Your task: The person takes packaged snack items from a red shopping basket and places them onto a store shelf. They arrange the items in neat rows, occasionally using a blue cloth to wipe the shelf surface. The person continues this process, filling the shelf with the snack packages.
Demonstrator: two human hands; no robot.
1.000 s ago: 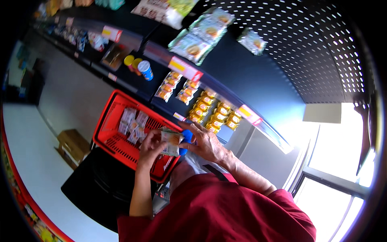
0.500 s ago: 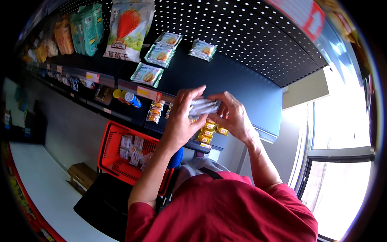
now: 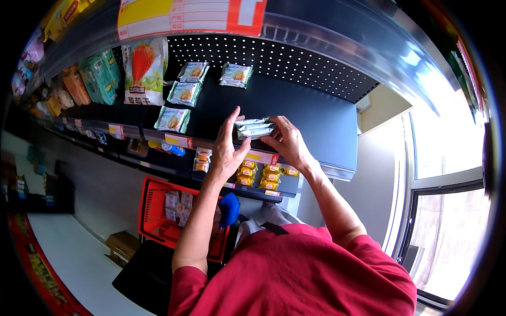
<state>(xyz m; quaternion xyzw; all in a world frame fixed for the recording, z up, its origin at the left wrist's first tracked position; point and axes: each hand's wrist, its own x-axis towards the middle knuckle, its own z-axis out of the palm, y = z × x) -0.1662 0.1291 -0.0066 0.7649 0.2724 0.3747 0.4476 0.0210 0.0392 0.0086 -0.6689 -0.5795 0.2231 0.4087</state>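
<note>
A small stack of white-and-green snack packets is between my two hands, over the front part of the dark shelf. My right hand grips its right end, thumb in front and fingers behind. At the left end, my left hand steadies the stack with long, fairly straight fingers and the thumb below. Whether the stack touches the shelf, I cannot tell. Similar flat packets stand to the left: a front packet, one behind it, a farther one, and a separate packet near the perforated back panel.
A large strawberry-printed pouch and green packages stand farther left. Overhead runs another shelf edge with a price label. Yellow-wrapped snacks sit on the shelf below. A red basket holding small packets is at lower left.
The view has shifted, bringing the upper shelf's edge and label into sight. My hands and the stack are slightly higher against the shelf, and the left fingers look straighter.
</note>
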